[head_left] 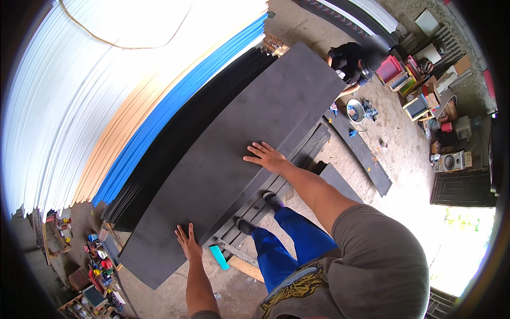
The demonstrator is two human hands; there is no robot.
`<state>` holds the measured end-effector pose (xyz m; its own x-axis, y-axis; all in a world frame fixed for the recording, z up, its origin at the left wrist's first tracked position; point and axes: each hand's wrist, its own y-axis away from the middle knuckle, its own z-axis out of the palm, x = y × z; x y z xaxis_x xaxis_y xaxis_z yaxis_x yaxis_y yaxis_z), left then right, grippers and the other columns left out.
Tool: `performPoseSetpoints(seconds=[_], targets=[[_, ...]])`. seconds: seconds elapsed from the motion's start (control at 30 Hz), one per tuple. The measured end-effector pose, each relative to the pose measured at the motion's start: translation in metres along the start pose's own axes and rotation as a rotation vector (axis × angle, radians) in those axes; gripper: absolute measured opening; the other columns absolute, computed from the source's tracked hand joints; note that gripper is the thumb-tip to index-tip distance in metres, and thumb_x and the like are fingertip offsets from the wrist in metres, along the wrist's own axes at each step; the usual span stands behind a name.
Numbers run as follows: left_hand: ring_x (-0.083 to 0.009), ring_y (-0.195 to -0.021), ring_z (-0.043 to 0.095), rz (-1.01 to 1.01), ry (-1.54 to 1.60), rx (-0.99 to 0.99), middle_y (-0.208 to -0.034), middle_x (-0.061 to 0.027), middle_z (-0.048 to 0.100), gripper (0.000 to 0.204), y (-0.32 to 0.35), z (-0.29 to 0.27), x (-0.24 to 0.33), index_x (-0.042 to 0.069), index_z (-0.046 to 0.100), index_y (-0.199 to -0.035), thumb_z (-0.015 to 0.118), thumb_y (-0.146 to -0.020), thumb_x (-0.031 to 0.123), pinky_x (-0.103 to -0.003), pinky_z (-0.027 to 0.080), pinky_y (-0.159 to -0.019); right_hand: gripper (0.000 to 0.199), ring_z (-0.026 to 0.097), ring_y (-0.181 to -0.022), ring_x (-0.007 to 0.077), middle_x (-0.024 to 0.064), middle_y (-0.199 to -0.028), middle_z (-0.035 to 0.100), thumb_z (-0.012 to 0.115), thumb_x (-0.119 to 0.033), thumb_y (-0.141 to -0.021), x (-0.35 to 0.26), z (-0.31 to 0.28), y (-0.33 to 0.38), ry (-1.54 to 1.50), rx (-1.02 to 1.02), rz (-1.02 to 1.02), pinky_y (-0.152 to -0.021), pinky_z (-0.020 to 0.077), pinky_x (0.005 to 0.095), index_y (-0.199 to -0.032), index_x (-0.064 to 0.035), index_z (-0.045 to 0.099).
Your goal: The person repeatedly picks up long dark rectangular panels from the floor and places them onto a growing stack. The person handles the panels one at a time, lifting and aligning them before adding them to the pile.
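Observation:
A large black foam-like sheet (234,127) stretches from the lower left to the upper right before me, its near edge close to my feet. Flat on its lower left part lies my left hand (188,242), fingers spread. My right hand (265,158) rests on the sheet near the middle of that edge, fingers also spread. Neither hand holds anything. Beyond the sheet, stacked sheets lean in bands: black sheets (175,143), blue sheets (164,119), peach sheets (125,119) and white sheets (58,133).
My feet stand on a slatted wooden bench (255,212). A co-worker (350,64) bends near the far end of the sheet, beside a metal basin (355,110). A long dark board (361,151) lies on the floor at right. Cluttered items (101,271) fill the lower left.

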<state>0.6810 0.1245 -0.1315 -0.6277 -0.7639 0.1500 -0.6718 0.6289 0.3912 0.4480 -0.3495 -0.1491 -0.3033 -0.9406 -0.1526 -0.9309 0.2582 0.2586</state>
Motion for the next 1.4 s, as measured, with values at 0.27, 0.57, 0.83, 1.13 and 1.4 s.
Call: performPoseSetpoints(seconds=[0.27,0.57,0.83,1.13,1.4], targets=[[-0.0457,-0.158,0.011,0.04,0.054,0.056,-0.174,-0.0167,0.009,0.109,-0.001,0.012,-0.008,0.04,0.032,-0.161,0.058,-0.073,-0.019,-0.06,0.023,-0.125,0.091,0.012,-0.161,0.0255,0.0003,-0.175,0.01,0.051,0.008,-0.094,-0.002,-0.003,0.005,-0.017,-0.002,0.018,-0.133,0.0166,0.0442,-0.163,-0.0433,0.02],[-0.0472,-0.159,0.003,-0.025,0.011,-0.081,-0.174,-0.0202,0.0,0.115,-0.004,0.008,0.016,0.037,0.022,-0.165,0.064,-0.07,-0.012,-0.06,0.018,-0.126,0.084,0.016,-0.16,0.0258,0.0032,-0.173,0.016,0.061,-0.004,-0.093,0.015,0.005,0.009,0.079,-0.037,-0.042,-0.132,0.0191,0.0444,-0.162,-0.0376,0.028],[-0.0497,-0.157,-0.007,-0.099,-0.064,-0.137,-0.172,-0.0244,-0.008,0.127,-0.006,-0.007,0.06,0.037,0.016,-0.166,0.088,-0.065,0.064,-0.074,0.013,-0.12,0.081,0.022,-0.157,0.0294,0.0122,-0.168,0.029,0.06,-0.056,-0.097,-0.003,-0.06,-0.082,0.018,-0.016,-0.116,-0.129,0.0188,0.0469,-0.163,-0.0183,0.03],[-0.0498,-0.156,-0.016,-0.164,-0.124,-0.149,-0.172,-0.0209,-0.012,0.116,-0.02,0.009,0.094,0.038,0.016,-0.166,0.079,-0.074,0.071,-0.082,0.009,-0.114,0.066,0.037,-0.148,0.0299,0.0104,-0.147,0.052,0.061,-0.06,-0.096,-0.03,-0.089,-0.204,-0.135,-0.029,0.098,-0.129,0.0199,0.0475,-0.144,-0.0146,0.054],[-0.0525,-0.156,-0.009,-0.109,-0.165,-0.052,-0.172,-0.0227,-0.007,0.105,-0.013,0.039,0.081,0.041,0.018,-0.165,0.075,-0.081,0.068,-0.082,0.014,-0.113,0.066,0.042,-0.144,0.0301,0.0097,-0.142,0.055,0.06,-0.063,-0.094,-0.025,-0.076,-0.183,-0.135,0.031,0.103,-0.128,0.0211,0.0477,-0.139,-0.0148,0.058]])
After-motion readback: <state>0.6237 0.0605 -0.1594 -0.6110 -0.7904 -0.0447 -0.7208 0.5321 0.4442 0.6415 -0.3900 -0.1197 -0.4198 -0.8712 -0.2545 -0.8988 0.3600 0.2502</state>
